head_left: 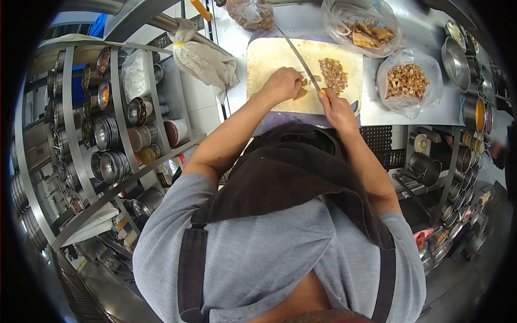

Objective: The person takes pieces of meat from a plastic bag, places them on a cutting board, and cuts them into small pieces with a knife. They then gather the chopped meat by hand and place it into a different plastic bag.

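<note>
A pale cutting board lies on the metal counter. My right hand is closed round the orange handle of a long knife, whose blade slants away to the upper left across the board. At the blade's left side, my left hand presses curled fingers on a yellowish-brown piece of meat; part of the piece is hidden under the fingers. Small slices lie between those fingers and the blade. To the right of the knife sits a pile of diced meat on the board.
A clear bag of diced meat and another with larger brown pieces stand right of the board. A filled bag is behind it. A towel hangs at the left. Metal bowls line the right edge; shelves of containers stand left.
</note>
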`<state>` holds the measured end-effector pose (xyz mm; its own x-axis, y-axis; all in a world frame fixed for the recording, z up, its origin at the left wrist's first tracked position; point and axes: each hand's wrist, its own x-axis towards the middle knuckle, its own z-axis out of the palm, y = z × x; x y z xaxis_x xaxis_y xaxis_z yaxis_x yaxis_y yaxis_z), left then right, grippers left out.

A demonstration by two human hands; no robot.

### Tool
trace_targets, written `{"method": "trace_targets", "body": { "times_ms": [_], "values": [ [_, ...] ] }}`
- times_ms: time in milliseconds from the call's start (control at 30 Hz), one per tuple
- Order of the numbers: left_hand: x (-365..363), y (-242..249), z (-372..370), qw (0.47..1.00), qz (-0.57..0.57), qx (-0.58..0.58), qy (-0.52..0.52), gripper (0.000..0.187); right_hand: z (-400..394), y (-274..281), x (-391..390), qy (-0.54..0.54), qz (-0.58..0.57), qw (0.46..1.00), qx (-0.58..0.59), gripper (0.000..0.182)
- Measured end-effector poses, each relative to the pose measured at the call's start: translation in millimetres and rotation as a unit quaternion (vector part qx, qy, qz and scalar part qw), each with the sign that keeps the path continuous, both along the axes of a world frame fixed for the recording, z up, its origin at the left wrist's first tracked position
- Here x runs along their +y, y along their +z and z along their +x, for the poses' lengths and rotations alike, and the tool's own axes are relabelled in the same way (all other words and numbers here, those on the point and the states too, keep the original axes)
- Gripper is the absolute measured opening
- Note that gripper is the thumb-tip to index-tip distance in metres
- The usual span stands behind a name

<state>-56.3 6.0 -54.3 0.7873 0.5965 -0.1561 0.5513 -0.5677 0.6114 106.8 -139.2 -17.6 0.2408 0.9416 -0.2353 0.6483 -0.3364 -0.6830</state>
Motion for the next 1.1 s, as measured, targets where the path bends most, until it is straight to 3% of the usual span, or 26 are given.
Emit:
{"method": "trace_targets", "body": {
  "times_ms": [100,267,700,800,1100],
  "values": [
    [-7,-1,-10,0.994,0.025,-0.082,0.065,0.027,-6,16,2,0.001,0.054,0.998,0.021,0.035],
    [-16,7,-22,0.996,0.041,-0.043,0.065,0.030,-6,-29,3,0.044,0.026,0.999,-0.008,0.034],
    [-18,3,-30,0.993,0.024,-0.039,0.108,0.029,-5,4,0,0.026,0.074,0.997,-0.004,0.034],
    [-17,2,-30,0.996,0.019,-0.009,0.085,0.025,-4,-22,0,0.057,-0.003,0.998,-0.025,0.034],
    [-5,-21,-2,0.994,0.072,-0.068,0.055,0.016,9,-21,-13,-0.009,0.007,0.999,-0.034,0.034]
  ]
}}
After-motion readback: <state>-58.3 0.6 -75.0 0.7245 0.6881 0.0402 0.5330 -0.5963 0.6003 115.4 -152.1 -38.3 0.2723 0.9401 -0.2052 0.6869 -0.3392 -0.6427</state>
